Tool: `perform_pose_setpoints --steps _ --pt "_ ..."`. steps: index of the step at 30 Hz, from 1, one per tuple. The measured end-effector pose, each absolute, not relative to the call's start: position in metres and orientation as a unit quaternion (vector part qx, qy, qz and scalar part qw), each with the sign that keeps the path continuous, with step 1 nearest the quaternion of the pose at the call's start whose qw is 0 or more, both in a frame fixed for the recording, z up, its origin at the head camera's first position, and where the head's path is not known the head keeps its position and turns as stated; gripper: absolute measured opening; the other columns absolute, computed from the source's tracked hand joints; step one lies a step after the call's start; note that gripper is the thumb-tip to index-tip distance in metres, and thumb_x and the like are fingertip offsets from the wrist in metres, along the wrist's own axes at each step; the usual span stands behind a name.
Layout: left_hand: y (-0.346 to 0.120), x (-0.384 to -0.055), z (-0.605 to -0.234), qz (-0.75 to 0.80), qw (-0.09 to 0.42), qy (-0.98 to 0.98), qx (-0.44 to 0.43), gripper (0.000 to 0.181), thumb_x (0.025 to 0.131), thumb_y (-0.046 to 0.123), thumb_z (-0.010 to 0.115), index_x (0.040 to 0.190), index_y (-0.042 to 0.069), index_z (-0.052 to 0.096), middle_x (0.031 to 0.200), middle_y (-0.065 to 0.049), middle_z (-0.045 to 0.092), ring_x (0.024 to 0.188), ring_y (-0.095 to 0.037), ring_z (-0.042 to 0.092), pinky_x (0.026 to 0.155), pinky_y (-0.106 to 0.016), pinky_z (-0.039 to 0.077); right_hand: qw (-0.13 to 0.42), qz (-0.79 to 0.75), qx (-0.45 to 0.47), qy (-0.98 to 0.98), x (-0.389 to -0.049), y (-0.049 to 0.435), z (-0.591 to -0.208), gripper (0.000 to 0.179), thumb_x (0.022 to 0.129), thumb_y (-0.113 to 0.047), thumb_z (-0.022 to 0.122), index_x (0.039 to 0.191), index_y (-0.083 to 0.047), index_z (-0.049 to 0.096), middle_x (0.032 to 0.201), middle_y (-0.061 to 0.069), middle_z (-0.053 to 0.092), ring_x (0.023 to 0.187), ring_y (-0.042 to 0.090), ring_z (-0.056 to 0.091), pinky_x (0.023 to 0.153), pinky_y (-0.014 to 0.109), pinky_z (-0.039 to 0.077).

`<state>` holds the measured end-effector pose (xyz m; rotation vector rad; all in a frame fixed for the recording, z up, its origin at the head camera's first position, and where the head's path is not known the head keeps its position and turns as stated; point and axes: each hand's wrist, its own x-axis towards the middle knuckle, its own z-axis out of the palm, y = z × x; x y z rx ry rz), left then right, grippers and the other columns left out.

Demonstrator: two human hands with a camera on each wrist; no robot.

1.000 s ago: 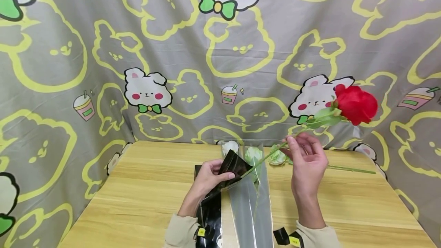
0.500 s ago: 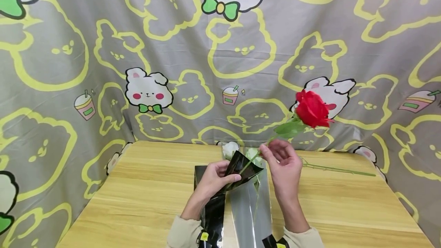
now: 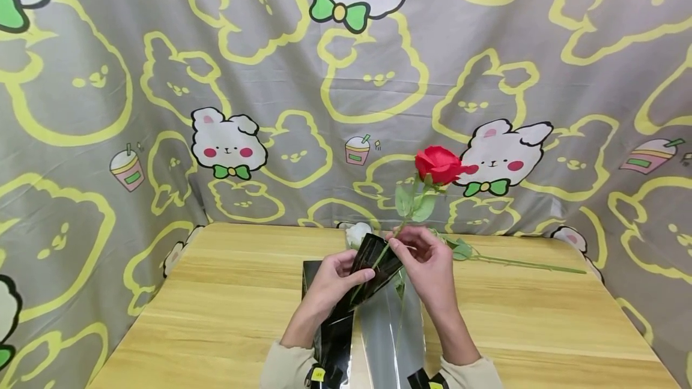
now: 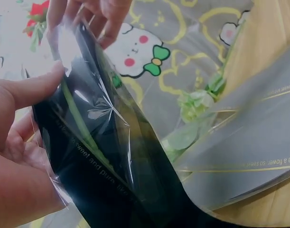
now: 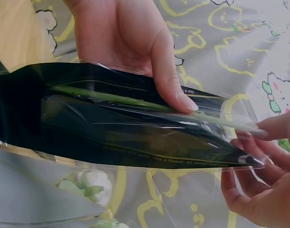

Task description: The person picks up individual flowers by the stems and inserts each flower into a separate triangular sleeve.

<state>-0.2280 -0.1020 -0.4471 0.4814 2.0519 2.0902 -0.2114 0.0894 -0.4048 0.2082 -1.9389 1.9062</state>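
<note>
My left hand (image 3: 337, 281) grips a black-backed clear flower sleeve (image 3: 373, 257), thumb across its front near the open mouth. A red rose (image 3: 439, 165) stands above that mouth, tilted to the right, with green leaves under the bloom. At the mouth, my right hand (image 3: 427, 263) pinches the rose's stem, fingertips right at the sleeve's edge. In the left wrist view, the green stem (image 4: 80, 118) runs down inside the sleeve behind the clear film. The right wrist view shows the left thumb (image 5: 180, 99) pressing on the film over the stem.
A grey flower sleeve (image 3: 386, 329) lies on the wooden table (image 3: 216, 305), beside another black sleeve (image 3: 336, 347). Behind the hands sits a white rose (image 3: 357, 235). A green stem (image 3: 530, 263) with leaves lies at the back right. Patterned cloth (image 3: 303, 89) hangs behind.
The right hand has moved left and down to the sleeve's mouth, sliding the rose's stem deeper in. The bloom has swung left and stands more upright. The left hand keeps its grip.
</note>
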Motion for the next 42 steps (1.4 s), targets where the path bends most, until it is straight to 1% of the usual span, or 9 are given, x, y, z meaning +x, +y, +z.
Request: perform_pose_setpoints --steps 5,11,15,19,23,26,29,32,42 --pt "-0.101 -0.227 -0.446 0.707 0.094 0.684 0.152 0.034 0.094 0.008 0.075 0.122 -0.008 0.066 0.103 -0.012 0.074 0.087 -0.015 0.069 0.076 -0.026 0.054 0.175 0.665 0.096 -0.72 -0.211 0.093 -0.404 0.007 0.092 -0.002 0.077 0.098 -0.001 0.073 0.105 0.014 0.075 0.098 0.019 0.07 0.073 0.025 0.055" --pt "-0.1 -0.225 -0.444 0.705 0.085 0.689 0.147 0.034 0.094 0.008 0.076 0.123 -0.008 0.067 0.103 -0.01 0.074 0.088 -0.015 0.068 0.077 -0.026 0.053 0.154 0.643 0.087 -0.745 -0.21 0.1 -0.402 0.012 0.093 -0.008 0.076 0.103 -0.001 0.075 0.108 0.012 0.073 0.103 0.02 0.066 0.082 0.025 0.055" --pt "-0.1 -0.225 -0.444 0.703 0.076 0.692 0.146 0.034 0.092 0.007 0.077 0.121 -0.007 0.068 0.1 -0.009 0.074 0.087 -0.015 0.068 0.077 -0.026 0.052 0.205 0.688 0.045 -0.695 -0.21 0.108 -0.397 0.018 0.096 -0.01 0.074 0.106 0.005 0.073 0.1 0.008 0.071 0.093 0.017 0.067 0.078 0.024 0.057" --pt "-0.101 -0.225 -0.444 0.686 0.076 0.707 0.157 0.027 0.09 0.007 0.079 0.112 -0.005 0.07 0.093 -0.004 0.073 0.081 -0.014 0.065 0.075 -0.025 0.05 0.261 0.743 0.01 -0.616 -0.21 0.118 -0.392 0.019 0.097 -0.005 0.07 0.108 0.011 0.069 0.093 0.007 0.07 0.079 0.016 0.065 0.071 0.023 0.057" --pt "-0.1 -0.224 -0.445 0.661 0.086 0.724 0.177 0.021 0.091 0.008 0.079 0.106 -0.003 0.071 0.089 -0.002 0.071 0.076 -0.013 0.061 0.072 -0.025 0.048 0.235 0.792 0.013 -0.564 -0.21 0.126 -0.39 0.009 0.095 0.003 0.069 0.103 0.003 0.074 0.095 0.006 0.069 0.077 0.014 0.063 0.071 0.024 0.057" --pt "-0.099 -0.223 -0.445 0.652 0.097 0.729 0.186 0.023 0.092 0.009 0.078 0.109 -0.004 0.071 0.092 -0.004 0.071 0.079 -0.013 0.063 0.073 -0.025 0.05 0.202 0.822 0.02 -0.533 -0.209 0.13 -0.389 0.016 0.094 0.007 0.069 0.098 -0.007 0.077 0.095 0.003 0.07 0.078 0.012 0.063 0.072 0.025 0.058" --pt "-0.099 -0.223 -0.445 0.648 0.103 0.732 0.184 0.028 0.092 0.009 0.077 0.116 -0.004 0.071 0.096 -0.005 0.073 0.083 -0.014 0.066 0.075 -0.025 0.052 0.191 0.825 0.025 -0.531 -0.208 0.132 -0.389 0.021 0.093 0.009 0.068 0.094 -0.01 0.078 0.093 0.002 0.07 0.077 0.011 0.063 0.072 0.024 0.057" --pt "-0.098 -0.223 -0.444 0.647 0.106 0.732 0.184 0.027 0.092 0.008 0.077 0.117 -0.002 0.072 0.097 -0.005 0.073 0.083 -0.014 0.067 0.075 -0.025 0.052 0.198 0.809 0.021 -0.553 -0.208 0.133 -0.389 0.022 0.092 0.01 0.069 0.092 -0.009 0.078 0.089 0.001 0.07 0.074 0.011 0.062 0.07 0.023 0.056" --pt "-0.096 -0.22 -0.44 0.642 0.114 0.73 0.207 0.025 0.096 0.013 0.074 0.115 -0.004 0.07 0.097 -0.004 0.071 0.084 -0.013 0.066 0.075 -0.026 0.052 0.199 0.773 0.018 -0.603 -0.209 0.129 -0.39 0.005 0.09 0.005 0.075 0.091 0.0 0.075 0.084 0.002 0.071 0.071 0.014 0.06 0.066 0.023 0.054"
